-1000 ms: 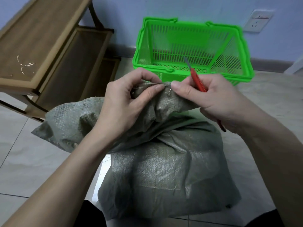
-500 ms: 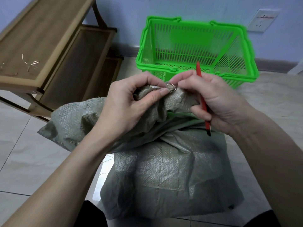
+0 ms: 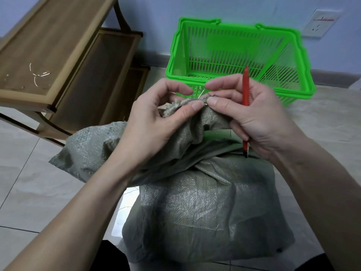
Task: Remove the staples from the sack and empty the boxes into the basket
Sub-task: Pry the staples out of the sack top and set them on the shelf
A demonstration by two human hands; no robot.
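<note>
A grey-green woven sack (image 3: 205, 208) stands on the tiled floor in front of me, its bunched top lifted. My left hand (image 3: 156, 122) pinches the sack's frayed top edge between thumb and fingers. My right hand (image 3: 252, 114) pinches the same edge from the right, where a thin metal staple (image 3: 201, 94) sticks up between the fingertips. The right hand's lower fingers also hold a red cutter (image 3: 245, 106) upright against the palm. A green plastic basket (image 3: 240, 53) stands behind the sack by the wall. The boxes are hidden inside the sack.
A wooden shelf unit (image 3: 58, 53) stands at the left, with several loose staples (image 3: 39, 75) lying on its top. A wall socket (image 3: 320, 23) is at the upper right. Pale floor tiles (image 3: 39, 182) surround the sack.
The red cutter has swung from slanted to upright in my right hand. Both hands have shifted along the sack's top edge, and the staple now stands up out of the fabric.
</note>
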